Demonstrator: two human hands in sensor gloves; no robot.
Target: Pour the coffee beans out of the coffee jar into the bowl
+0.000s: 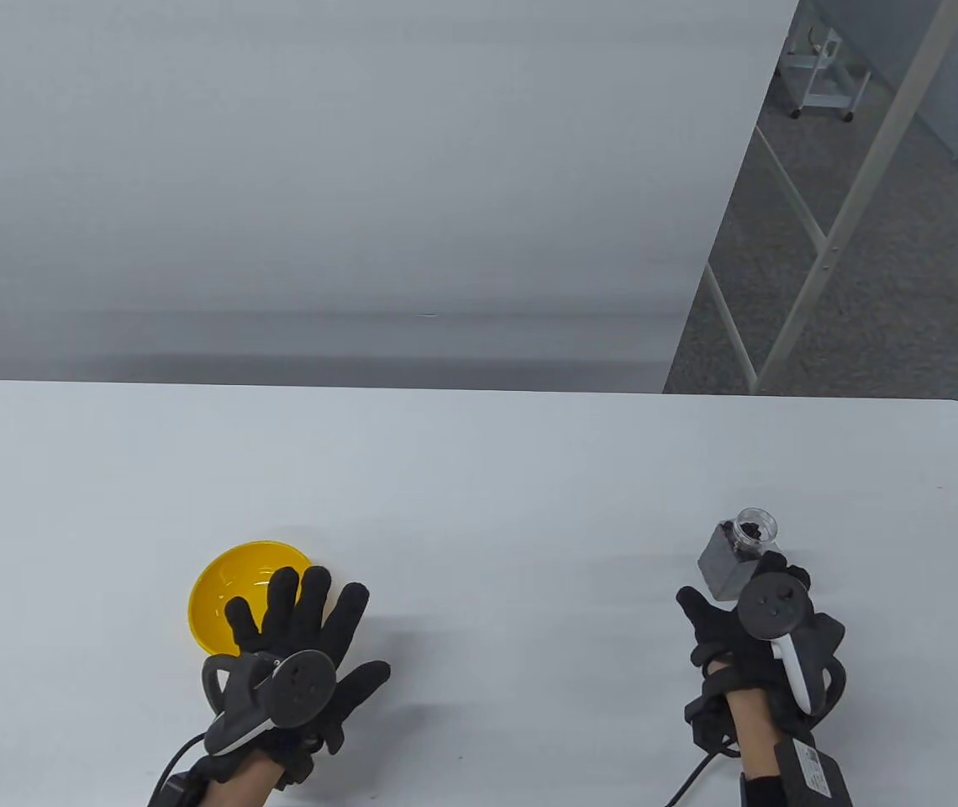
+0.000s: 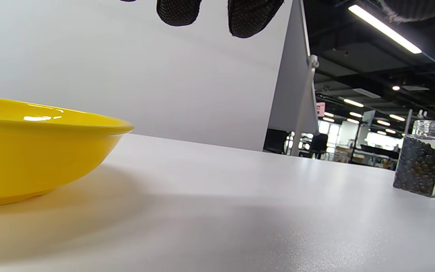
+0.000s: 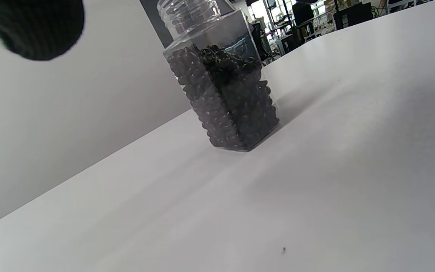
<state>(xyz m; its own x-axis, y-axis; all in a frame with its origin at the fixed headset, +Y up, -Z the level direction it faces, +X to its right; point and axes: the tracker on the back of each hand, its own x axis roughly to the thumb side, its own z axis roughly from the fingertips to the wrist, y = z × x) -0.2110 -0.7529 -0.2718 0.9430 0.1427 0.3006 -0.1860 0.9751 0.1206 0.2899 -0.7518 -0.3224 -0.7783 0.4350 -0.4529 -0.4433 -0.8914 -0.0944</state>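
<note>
- A yellow bowl (image 1: 235, 588) is being carried by the white table (image 1: 479, 504).
- A lidless coffee jar (image 1: 735, 555) is being carried well right of the bowl.

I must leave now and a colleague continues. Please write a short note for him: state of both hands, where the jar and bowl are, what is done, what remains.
Left hand: open, fingers spread, over the near edge of the yellow bowl; holds nothing.
Right hand: just behind the jar, not gripping it; the right wrist view shows the jar standing free.
Jar: upright on the table, right side, no lid, nearly full of beans.
Bowl: on the table, left side; what shows of its inside has no beans.
Done: nothing poured yet.
Left: grip the jar, carry it to the bowl, pour.
</note>
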